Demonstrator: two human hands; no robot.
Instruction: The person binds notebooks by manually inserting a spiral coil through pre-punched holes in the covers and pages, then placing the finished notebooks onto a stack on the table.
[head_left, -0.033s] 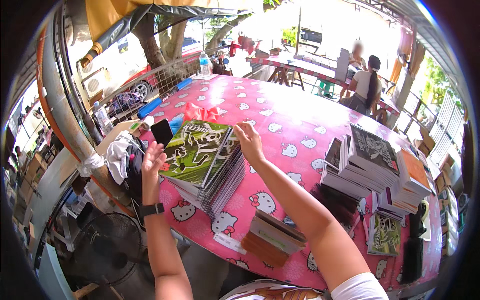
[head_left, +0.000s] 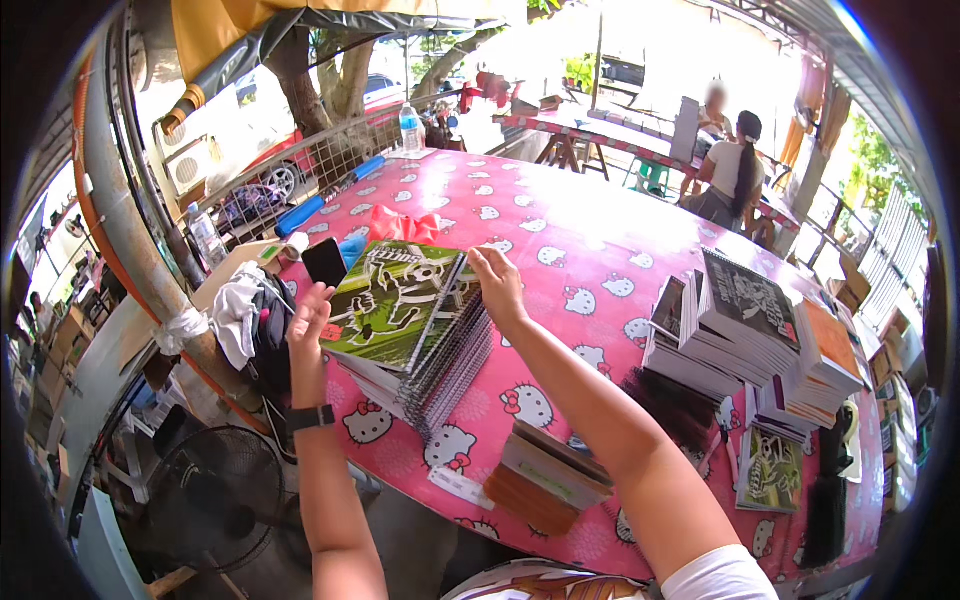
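Note:
A tall stack of spiral notebooks (head_left: 400,305) with green-and-black covers stands on the pink table at the left, its coil bindings facing the near right. My left hand (head_left: 309,318) is beside the stack's left side, fingers stretched out and slightly apart. On the opposite side, my right hand (head_left: 496,280) rests its extended fingers against the top right edge of the stack. Neither hand wraps round a notebook. The fingertips of my left hand are partly turned away, so contact there is hard to make out.
More notebooks (head_left: 745,300) are piled at the right, with a green one (head_left: 770,468) lying nearer. A brown wooden block (head_left: 548,475) sits by the front edge. Behind the stack lie a black phone (head_left: 324,262) and red cloth (head_left: 404,225). A fan (head_left: 215,490) stands at lower left.
My left hand has shifted slightly right and down along the stack's side. My right hand and the stack look nearly the same.

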